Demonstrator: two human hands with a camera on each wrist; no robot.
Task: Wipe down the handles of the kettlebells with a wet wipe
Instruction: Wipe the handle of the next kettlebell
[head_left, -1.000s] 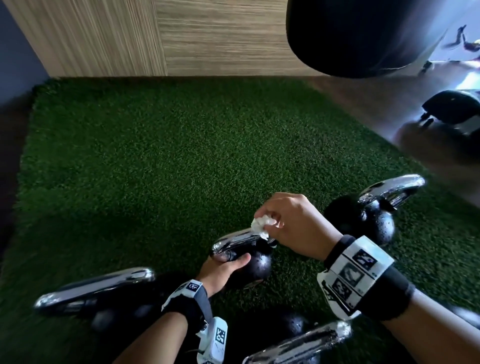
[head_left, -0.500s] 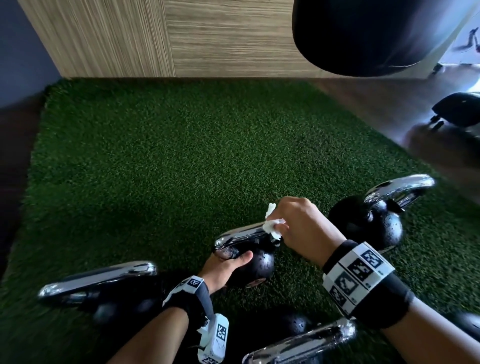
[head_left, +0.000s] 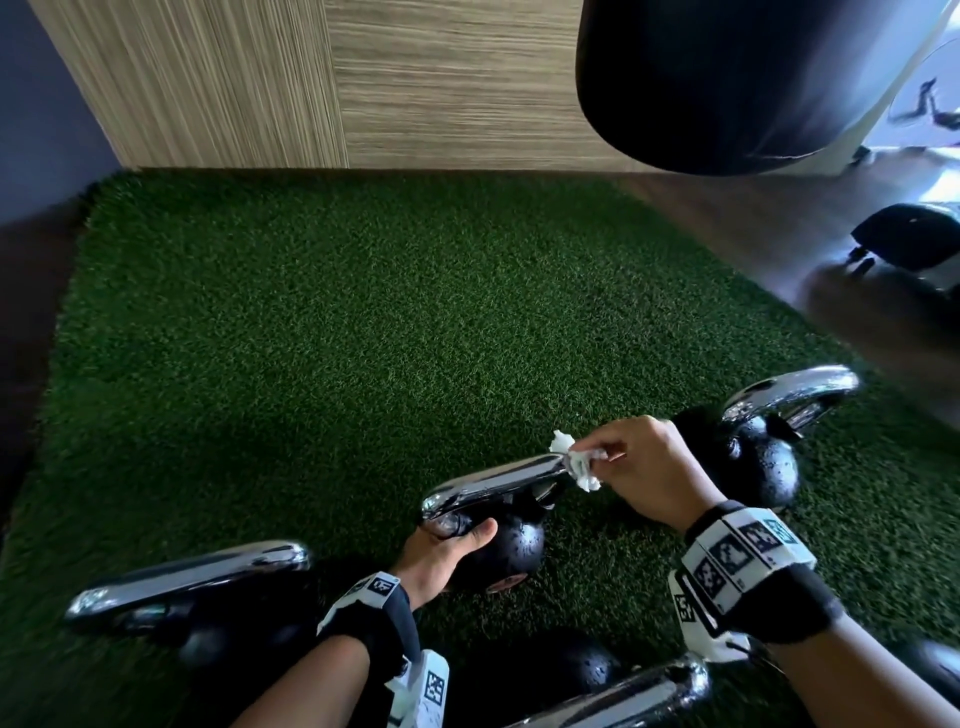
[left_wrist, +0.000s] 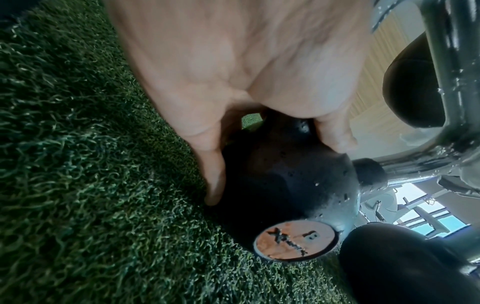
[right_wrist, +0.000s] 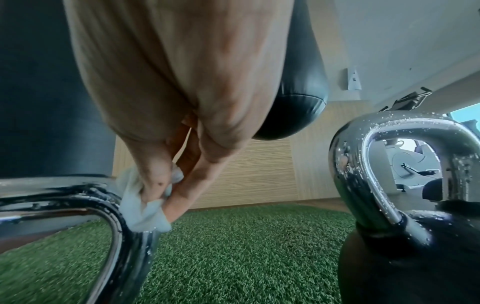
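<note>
A small black kettlebell (head_left: 511, 551) with a chrome handle (head_left: 493, 480) sits on the green turf in the middle of the head view. My left hand (head_left: 441, 553) grips its round body (left_wrist: 285, 181), thumb on top. My right hand (head_left: 644, 467) pinches a crumpled white wet wipe (head_left: 576, 460) between thumb and fingers and holds it against the right end of the handle. In the right wrist view the wipe (right_wrist: 141, 203) presses on the bend of the chrome handle (right_wrist: 122, 226).
Three more chrome-handled kettlebells stand around: one right (head_left: 758, 452), one left (head_left: 192, 587), one near me (head_left: 597, 686). A black punching bag (head_left: 727, 78) hangs at upper right. The turf mat (head_left: 363, 338) ends at a wood-panelled wall; gym equipment (head_left: 914, 244) stands far right.
My right hand has slid the wipe along the handle from its middle to the right end. The left hand has kept its hold on the kettlebell body.
</note>
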